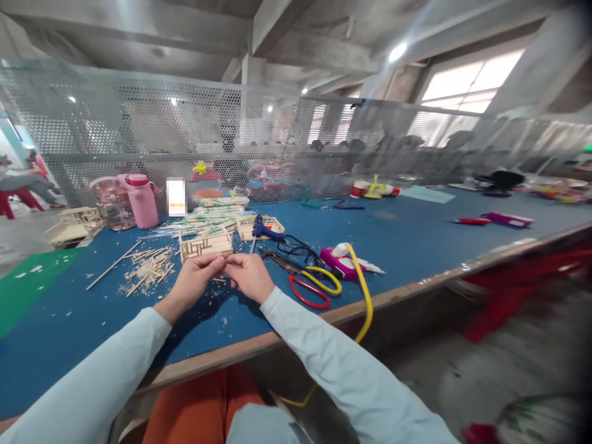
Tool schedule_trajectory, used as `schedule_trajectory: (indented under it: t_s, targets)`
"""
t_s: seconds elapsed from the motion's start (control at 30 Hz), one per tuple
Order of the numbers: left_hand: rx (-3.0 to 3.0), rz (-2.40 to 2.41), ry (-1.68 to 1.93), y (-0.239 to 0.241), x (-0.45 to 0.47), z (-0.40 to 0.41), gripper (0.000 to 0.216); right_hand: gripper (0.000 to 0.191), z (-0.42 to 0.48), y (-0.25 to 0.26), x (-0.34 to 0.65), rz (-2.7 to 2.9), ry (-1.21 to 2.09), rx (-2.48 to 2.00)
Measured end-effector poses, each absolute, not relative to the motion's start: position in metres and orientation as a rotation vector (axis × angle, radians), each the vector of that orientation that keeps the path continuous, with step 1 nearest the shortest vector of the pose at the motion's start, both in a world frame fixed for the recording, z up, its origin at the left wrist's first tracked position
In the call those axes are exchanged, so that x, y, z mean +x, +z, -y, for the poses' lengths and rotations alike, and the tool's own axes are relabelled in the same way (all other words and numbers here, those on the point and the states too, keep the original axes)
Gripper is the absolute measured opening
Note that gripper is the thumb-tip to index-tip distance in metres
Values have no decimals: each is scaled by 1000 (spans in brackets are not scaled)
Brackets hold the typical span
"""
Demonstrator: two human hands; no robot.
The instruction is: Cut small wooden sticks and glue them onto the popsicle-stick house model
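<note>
My left hand [197, 279] and my right hand [248, 274] meet over the blue table near its front edge. Their fingertips are pinched together around something small, perhaps a bit of wooden stick, too small to make out. Just behind them stands a small wooden stick model [206, 244] with a lattice pattern. A second stick frame [274, 228] lies behind it, beside a blue glue gun [267, 228]. Scissors [312, 288] with one red and one yellow handle lie right of my right hand. Left of my left hand is a pile of broken sticks [155, 266].
A pink bottle [144, 202] and a clear jug [112, 203] stand at the back left, near packs of sticks [217, 213]. A purple tissue pack [343, 262] and yellow cable [364, 296] lie right. A perforated metal screen [185, 123] runs along the back.
</note>
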State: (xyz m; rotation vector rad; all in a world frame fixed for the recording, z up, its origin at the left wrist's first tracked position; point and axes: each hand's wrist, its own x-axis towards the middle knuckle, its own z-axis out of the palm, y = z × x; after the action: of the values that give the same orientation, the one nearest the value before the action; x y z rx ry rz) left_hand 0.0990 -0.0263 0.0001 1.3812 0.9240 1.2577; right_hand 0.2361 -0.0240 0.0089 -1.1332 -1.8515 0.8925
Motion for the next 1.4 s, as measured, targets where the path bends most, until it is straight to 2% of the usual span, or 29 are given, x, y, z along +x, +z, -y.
schedule_trajectory:
  t_s: [0.07,0.13,0.2,0.27,0.43,0.53,0.73,0.8,0.87,0.93,1.0,1.1,1.27,1.4]
  targets:
    - [1311,-952,1271,-1,99,26,41,27,29,14,251,2005,677,-1244]
    - [1215,-988,1264,0,98,25,37,37,36,19,276,2132,291,-1492]
    - [1100,-984,1217,1,97,24,30,33,41,23,308,2199,-41,-1875]
    - [997,-945,1157,2,97,23,20,29,45,26,338,2269,-138,-2155]
    - [894,-903,1044,5,96,24,9,37,45,25,380,2490,-84,-2028]
    - [914,-938,1040,5,95,26,13,41,42,24,382,2460,-72,-2078]
    - [1057,-967,992,1,95,27,22,61,46,40,376,2422,13,-2121]
    - [1106,-964,982,1,96,27,28,59,53,52,376,2437,115,-2116]
    - [1147,-949,976,1,97,28,34,50,62,62,375,2495,390,-2048]
    - [1187,-928,975,1,97,29,38,41,71,66,372,2510,729,-1849]
    - [1227,-905,973,1,98,30,39,41,78,63,365,2430,906,-1543]
    - [1277,-880,964,1,98,33,41,44,78,47,349,2288,889,-1207]
    - [1304,-882,954,5,98,37,41,31,62,30,318,2297,819,-1108]
    - [1297,-881,943,5,98,37,40,40,57,27,308,2334,835,-991]
